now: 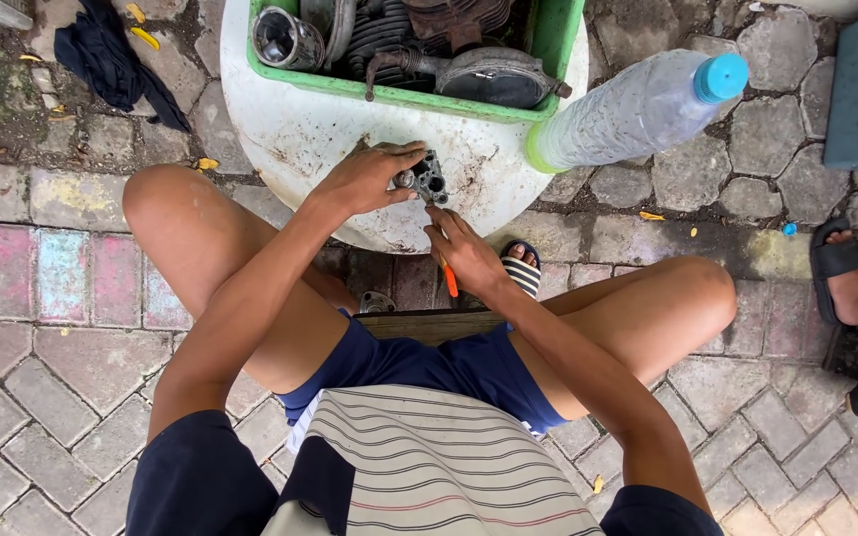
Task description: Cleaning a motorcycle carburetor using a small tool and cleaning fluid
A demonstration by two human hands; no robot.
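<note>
My left hand [367,177] grips a small grey metal engine part [427,180] and steadies it on the round white table [300,149]. Just below it, my right hand [467,253] holds a screwdriver with an orange handle [450,281]; the tool's tip points up at the metal part. Both hands work at the near edge of the table, between my bare knees. I sit on a low wooden stool [429,323].
A green crate [558,35] of dark engine parts sits at the back of the table. A clear plastic bottle with a blue cap [638,109] stands at the right. Another person's sandalled foot [846,273] is at the right edge. A dark cloth [111,60] lies on the paving.
</note>
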